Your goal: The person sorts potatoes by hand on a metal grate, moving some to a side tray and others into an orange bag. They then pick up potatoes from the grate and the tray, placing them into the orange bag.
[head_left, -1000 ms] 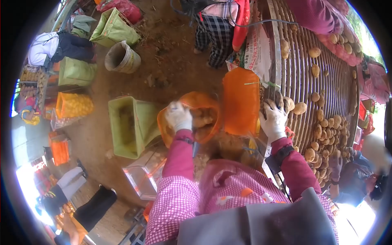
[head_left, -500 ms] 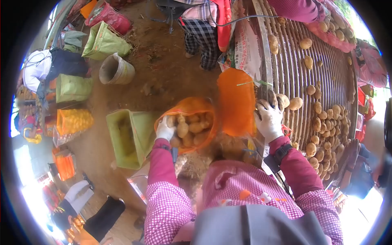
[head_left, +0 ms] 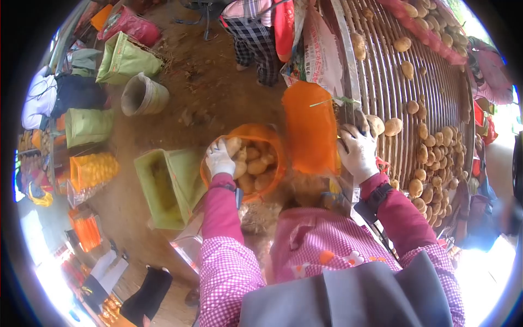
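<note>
An orange mesh bag (head_left: 279, 168) stands with its mouth open and several potatoes (head_left: 254, 166) inside. My left hand (head_left: 219, 159), in a white glove, is closed over the bag's left rim, its fingertips close to a potato. Over at the edge of a slatted metal rack (head_left: 388, 103), my right hand (head_left: 358, 152) has spread, curved fingers with dark, soiled tips. They rest against a pale potato (head_left: 375, 126), and a second potato (head_left: 393, 127) lies just beyond. Between my hands an orange mesh sheet (head_left: 309, 128) hangs along the rack's side.
More potatoes (head_left: 433, 163) lie on the rack's right part. Left of the bag stands a green open container (head_left: 188, 182); farther off are a white bucket (head_left: 155, 98) and other bags. A person in checked trousers (head_left: 253, 46) stands ahead, and others work at the left.
My left hand has shifted slightly up along the bag's rim, and the bag's mouth looks rounder. My right hand stays at the rack edge. The whole view has swung a little.
</note>
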The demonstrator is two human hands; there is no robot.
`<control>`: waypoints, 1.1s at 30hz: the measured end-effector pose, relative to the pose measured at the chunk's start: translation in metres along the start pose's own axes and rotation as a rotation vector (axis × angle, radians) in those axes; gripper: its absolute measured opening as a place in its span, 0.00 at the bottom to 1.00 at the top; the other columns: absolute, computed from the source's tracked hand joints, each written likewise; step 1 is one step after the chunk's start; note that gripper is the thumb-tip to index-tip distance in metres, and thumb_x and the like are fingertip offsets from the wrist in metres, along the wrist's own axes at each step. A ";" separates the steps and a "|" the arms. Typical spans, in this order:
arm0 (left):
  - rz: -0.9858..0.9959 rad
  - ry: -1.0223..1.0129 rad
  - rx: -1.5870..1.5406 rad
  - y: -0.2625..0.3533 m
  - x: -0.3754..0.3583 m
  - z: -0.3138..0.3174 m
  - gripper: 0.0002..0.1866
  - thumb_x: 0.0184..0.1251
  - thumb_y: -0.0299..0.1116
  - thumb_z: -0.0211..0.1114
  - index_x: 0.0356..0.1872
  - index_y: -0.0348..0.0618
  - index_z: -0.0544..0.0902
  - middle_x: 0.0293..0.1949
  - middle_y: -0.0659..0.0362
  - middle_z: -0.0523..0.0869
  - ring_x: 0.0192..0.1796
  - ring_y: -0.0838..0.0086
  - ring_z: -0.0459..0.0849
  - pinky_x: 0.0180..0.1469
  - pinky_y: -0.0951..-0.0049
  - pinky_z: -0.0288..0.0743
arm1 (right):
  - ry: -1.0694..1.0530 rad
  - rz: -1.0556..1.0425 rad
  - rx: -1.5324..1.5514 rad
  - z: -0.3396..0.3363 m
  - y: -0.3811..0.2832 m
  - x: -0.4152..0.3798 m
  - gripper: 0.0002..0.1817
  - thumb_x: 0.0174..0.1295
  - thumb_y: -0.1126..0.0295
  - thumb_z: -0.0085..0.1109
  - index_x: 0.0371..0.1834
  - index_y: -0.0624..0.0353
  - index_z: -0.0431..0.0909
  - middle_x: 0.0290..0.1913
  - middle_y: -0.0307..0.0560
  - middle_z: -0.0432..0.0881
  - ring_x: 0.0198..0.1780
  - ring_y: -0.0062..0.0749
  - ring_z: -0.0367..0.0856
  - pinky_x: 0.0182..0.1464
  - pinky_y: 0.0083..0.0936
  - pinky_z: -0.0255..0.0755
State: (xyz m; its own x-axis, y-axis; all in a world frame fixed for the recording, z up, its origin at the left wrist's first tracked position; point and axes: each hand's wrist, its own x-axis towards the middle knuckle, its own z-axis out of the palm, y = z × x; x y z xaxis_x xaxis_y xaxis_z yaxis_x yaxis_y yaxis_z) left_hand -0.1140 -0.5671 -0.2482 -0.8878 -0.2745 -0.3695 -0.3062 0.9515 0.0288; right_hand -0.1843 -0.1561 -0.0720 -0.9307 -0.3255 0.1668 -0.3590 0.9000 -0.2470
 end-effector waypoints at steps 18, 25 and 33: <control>0.109 0.222 0.233 -0.036 -0.042 0.018 0.44 0.61 0.42 0.72 0.79 0.48 0.67 0.84 0.50 0.60 0.84 0.53 0.57 0.82 0.39 0.49 | 0.026 -0.038 0.014 -0.004 0.009 0.000 0.12 0.57 0.66 0.70 0.45 0.49 0.89 0.56 0.36 0.86 0.72 0.53 0.74 0.68 0.56 0.68; -0.063 0.116 -0.184 -0.042 -0.034 0.004 0.37 0.69 0.45 0.70 0.77 0.45 0.69 0.83 0.49 0.61 0.83 0.54 0.60 0.82 0.51 0.57 | 0.061 -0.020 -0.018 0.007 0.010 -0.001 0.10 0.56 0.65 0.71 0.41 0.48 0.89 0.53 0.34 0.88 0.72 0.51 0.76 0.71 0.55 0.68; -0.877 -0.003 -1.586 -0.142 -0.064 0.092 0.37 0.83 0.61 0.53 0.74 0.38 0.74 0.71 0.46 0.80 0.71 0.52 0.79 0.73 0.55 0.71 | 0.016 -0.033 0.038 0.000 0.007 -0.001 0.11 0.59 0.69 0.70 0.45 0.53 0.89 0.54 0.39 0.88 0.68 0.51 0.77 0.71 0.50 0.67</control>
State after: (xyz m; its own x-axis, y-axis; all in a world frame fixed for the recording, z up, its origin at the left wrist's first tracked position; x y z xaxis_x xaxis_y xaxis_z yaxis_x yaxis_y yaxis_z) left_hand 0.0183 -0.6715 -0.3144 -0.3063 -0.5669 -0.7648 -0.6373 -0.4746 0.6071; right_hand -0.1863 -0.1494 -0.0739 -0.9170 -0.3500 0.1911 -0.3925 0.8771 -0.2769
